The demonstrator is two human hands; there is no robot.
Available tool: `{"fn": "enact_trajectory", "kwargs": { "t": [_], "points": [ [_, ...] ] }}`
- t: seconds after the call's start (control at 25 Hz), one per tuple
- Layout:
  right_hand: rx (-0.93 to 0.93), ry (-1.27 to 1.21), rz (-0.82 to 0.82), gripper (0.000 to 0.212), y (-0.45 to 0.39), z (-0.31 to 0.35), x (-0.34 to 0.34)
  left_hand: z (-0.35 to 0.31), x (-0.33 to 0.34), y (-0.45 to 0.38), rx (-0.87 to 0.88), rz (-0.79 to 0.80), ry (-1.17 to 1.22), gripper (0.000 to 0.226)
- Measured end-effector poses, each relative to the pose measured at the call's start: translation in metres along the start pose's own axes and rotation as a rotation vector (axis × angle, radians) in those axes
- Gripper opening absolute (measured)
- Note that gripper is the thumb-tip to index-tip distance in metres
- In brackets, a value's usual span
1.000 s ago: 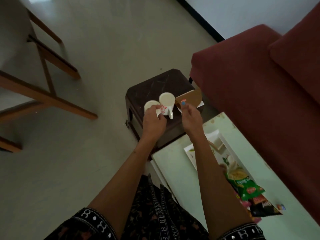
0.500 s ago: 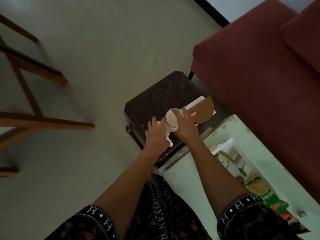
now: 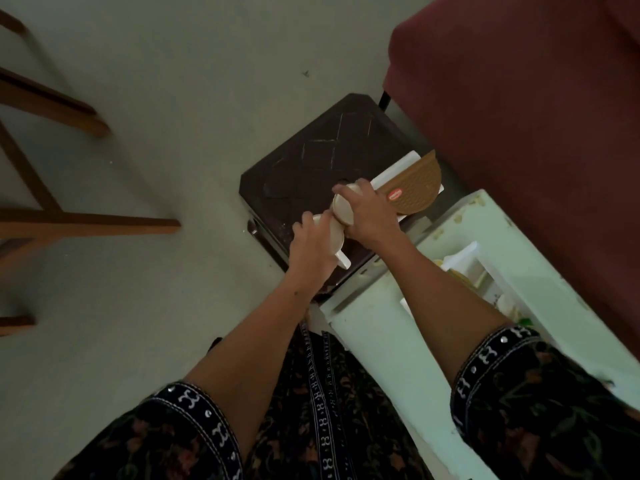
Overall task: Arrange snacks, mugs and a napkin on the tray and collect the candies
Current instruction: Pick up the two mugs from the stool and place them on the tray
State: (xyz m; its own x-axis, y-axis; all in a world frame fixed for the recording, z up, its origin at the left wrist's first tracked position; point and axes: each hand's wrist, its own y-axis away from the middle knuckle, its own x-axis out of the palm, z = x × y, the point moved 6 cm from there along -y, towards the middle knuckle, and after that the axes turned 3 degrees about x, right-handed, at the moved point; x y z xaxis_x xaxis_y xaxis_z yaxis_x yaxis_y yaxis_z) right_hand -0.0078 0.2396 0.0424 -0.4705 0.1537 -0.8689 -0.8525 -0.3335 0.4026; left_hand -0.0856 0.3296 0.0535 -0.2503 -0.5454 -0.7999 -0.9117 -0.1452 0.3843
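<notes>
- Head view: since a second ago my two hands have closed in on the mugs over the dark stool [image 3: 311, 161]. The right hand, which was at the brown wafer-patterned pack [image 3: 414, 188], now wraps a mug, and both mugs look lifted and tipped on their sides.
- My left hand [image 3: 311, 251] is curled round the left mug [image 3: 334, 237], whose handle points down toward me.
- My right hand [image 3: 369, 216] is clasped round the right mug [image 3: 343, 209], its mouth turned to the left; the two mugs touch.
- They look like ceramic to me: stiff, smooth, fairly weighty, chippable if knocked together. I would hold each by body or handle and keep them apart.
- The white tray [image 3: 485, 268] sits on the pale green bench [image 3: 377, 344] to my right, partly hidden by my right forearm.
</notes>
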Motion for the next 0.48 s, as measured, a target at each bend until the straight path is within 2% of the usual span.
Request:
{"fn": "enact_trajectory", "kwargs": {
  "t": [0.2, 0.48],
  "points": [
    [0.01, 0.003, -0.022, 0.075, 0.021, -0.014, -0.009, -0.004, 0.003, 0.024, -0.042, 0.031, 0.032, 0.086],
    [0.053, -0.011, -0.066, 0.079, 0.107, -0.081, -0.042, -0.065, 0.044, 0.087, -0.023, 0.073, 0.056, 0.09]
  ]
}}
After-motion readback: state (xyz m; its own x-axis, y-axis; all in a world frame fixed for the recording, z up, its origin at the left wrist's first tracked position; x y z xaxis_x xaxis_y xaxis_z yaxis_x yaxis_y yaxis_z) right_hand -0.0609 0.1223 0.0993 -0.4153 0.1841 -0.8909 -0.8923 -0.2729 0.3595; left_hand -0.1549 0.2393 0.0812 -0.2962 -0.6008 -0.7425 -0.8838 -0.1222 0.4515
